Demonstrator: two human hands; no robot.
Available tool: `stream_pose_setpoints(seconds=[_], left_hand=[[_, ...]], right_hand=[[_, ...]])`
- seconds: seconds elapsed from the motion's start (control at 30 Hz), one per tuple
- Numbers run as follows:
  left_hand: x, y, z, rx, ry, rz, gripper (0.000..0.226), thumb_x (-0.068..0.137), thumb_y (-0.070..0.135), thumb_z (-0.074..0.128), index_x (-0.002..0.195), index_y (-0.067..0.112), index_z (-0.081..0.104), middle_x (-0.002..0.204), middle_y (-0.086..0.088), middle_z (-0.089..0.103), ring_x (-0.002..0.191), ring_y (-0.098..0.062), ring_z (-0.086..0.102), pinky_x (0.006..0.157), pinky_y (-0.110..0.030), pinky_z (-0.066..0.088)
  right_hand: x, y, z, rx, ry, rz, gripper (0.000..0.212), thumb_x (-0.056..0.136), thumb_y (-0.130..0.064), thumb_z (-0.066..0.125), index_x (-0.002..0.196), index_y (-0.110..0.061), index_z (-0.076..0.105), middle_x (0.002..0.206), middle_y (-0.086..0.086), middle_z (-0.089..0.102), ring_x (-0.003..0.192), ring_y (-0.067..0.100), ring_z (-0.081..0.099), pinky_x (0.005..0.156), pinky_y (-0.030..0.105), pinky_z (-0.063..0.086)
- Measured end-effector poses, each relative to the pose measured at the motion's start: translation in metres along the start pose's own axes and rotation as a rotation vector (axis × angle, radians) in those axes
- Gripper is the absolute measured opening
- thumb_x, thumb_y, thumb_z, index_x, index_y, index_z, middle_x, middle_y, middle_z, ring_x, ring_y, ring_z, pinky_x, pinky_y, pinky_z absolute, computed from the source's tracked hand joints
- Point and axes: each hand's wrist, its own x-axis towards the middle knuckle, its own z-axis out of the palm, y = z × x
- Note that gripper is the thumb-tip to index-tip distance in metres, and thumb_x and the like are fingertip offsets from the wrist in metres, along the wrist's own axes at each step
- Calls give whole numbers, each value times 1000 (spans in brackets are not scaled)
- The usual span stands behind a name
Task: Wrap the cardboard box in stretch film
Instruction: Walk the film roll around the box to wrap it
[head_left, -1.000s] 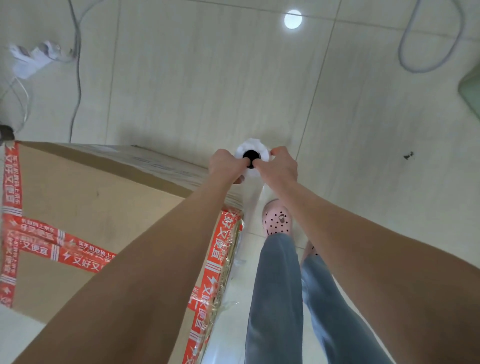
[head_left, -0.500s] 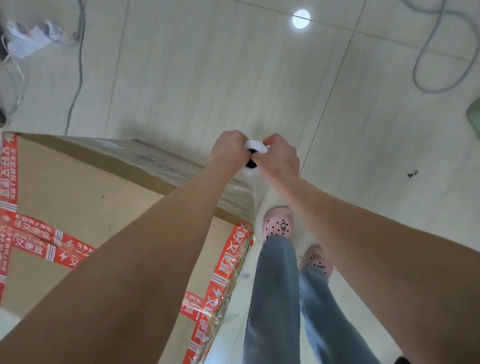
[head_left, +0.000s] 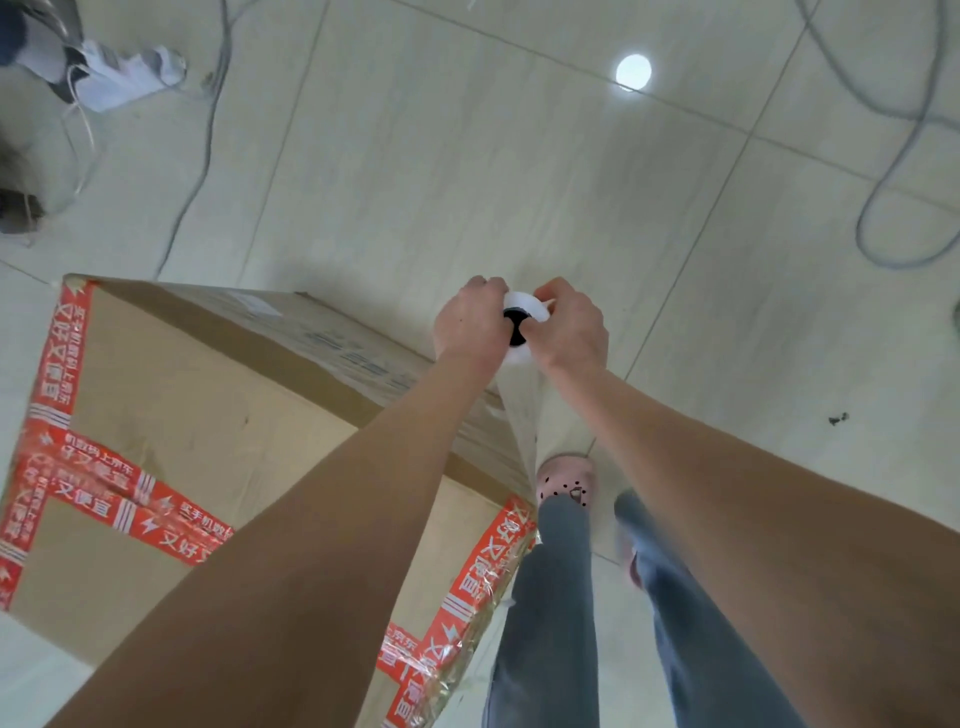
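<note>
Stretched film (head_left: 522, 410) longer; roll (head_left: 525, 306) farther from box (head_left: 208, 415) corner.

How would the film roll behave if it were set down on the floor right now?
The film roll is round with a hollow core, so it would probably roll on the smooth tiled floor. It fits between the left hand and right hand, so likely light. The film running to the cardboard box looks thin and gathered: probably floppy once slack.

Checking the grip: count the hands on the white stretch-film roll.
2. The left hand grips the white stretch-film roll on its left side; the right hand grips its right side. Neither is hidden.
</note>
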Motion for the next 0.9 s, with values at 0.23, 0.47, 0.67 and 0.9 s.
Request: stream_pose_setpoints(seconds=[0.23,0.47,0.67,0.9], left_hand=[[15,4,-6,-47,-26,-77,22,85,12,53,106,10,59,105,-8,59,91,-26,58,64,-31,37],[15,-2,-13,-497,33,-557,16,80,24,63,88,13,54,84,-2,61,75,-23,60,56,-25,40],[19,-1,-17,-646,97,-746,25,84,25,63,100,10,53,104,-6,62,81,-23,60,61,-28,39],[39,2,-37,-160,58,-334,29,85,4,51,113,11,54,112,-9,52,95,-29,55,63,-33,35]], right_hand=[[13,-10,-8,-159,-64,-90,31,84,-17,53,114,-25,57,112,0,60,96,20,59,75,29,41],[28,-41,-12,-257,-80,-229,37,85,-11,52,120,-23,55,120,1,52,106,23,55,73,30,40],[37,-63,-10,-214,-179,-130,38,86,-24,59,123,-22,48,119,6,49,98,28,58,73,29,40],[47,-70,-15,-263,-238,-197,28,81,-17,54,108,-22,56,106,2,52,86,24,57,65,28,37]])
